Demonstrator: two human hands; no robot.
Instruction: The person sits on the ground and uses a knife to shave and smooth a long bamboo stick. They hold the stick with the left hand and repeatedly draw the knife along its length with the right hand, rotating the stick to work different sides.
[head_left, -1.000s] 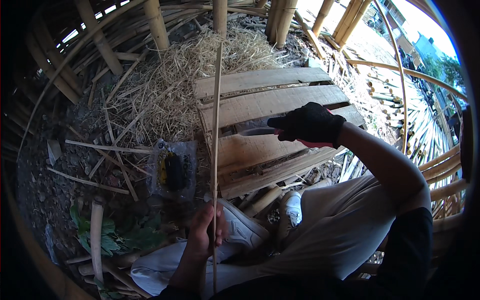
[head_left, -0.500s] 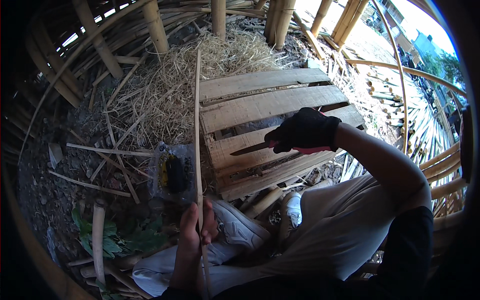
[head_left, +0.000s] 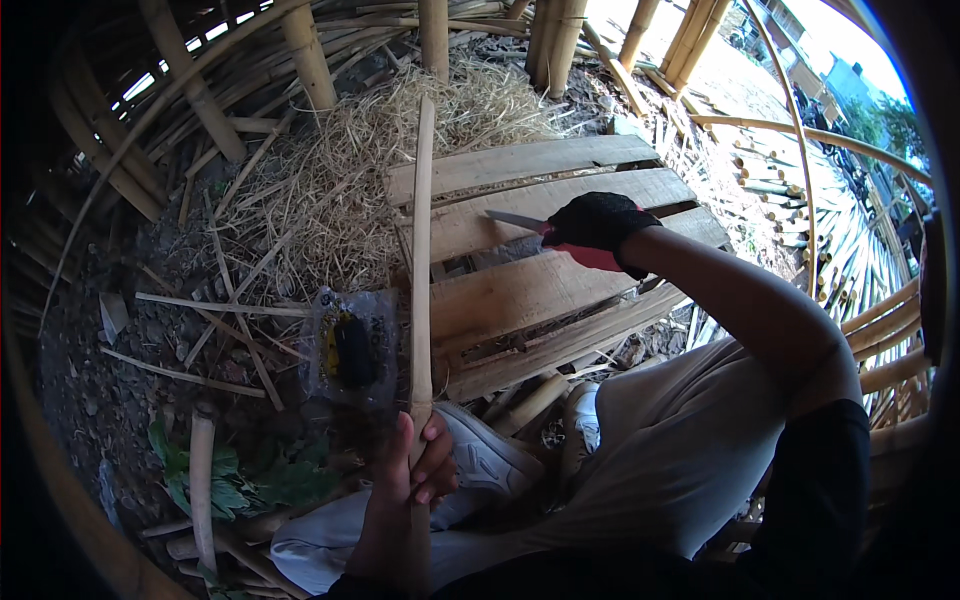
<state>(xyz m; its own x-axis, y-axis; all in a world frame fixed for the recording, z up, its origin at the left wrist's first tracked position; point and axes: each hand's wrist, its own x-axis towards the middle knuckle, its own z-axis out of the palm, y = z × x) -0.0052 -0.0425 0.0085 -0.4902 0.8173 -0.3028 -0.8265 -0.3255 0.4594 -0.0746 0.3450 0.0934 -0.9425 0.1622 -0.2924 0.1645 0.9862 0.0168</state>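
Observation:
Bare fingers of my left hand wrap round the lower part of a long split bamboo strip, which stands almost straight up the view with its broad pale face showing. My right hand, in a black and red glove, is closed on a knife whose handle the glove mostly hides. The knife blade points left, toward the strip but apart from it, above the slatted wooden pallet.
A heap of bamboo shavings lies behind the strip. A clear plastic bag with black and yellow contents sits on the ground at left, near loose strips and green leaves. Bamboo posts stand at the back.
My left hand has turned the strip from its narrow edge to its broad face and shifted it slightly right. My right hand has moved up and left with the knife.

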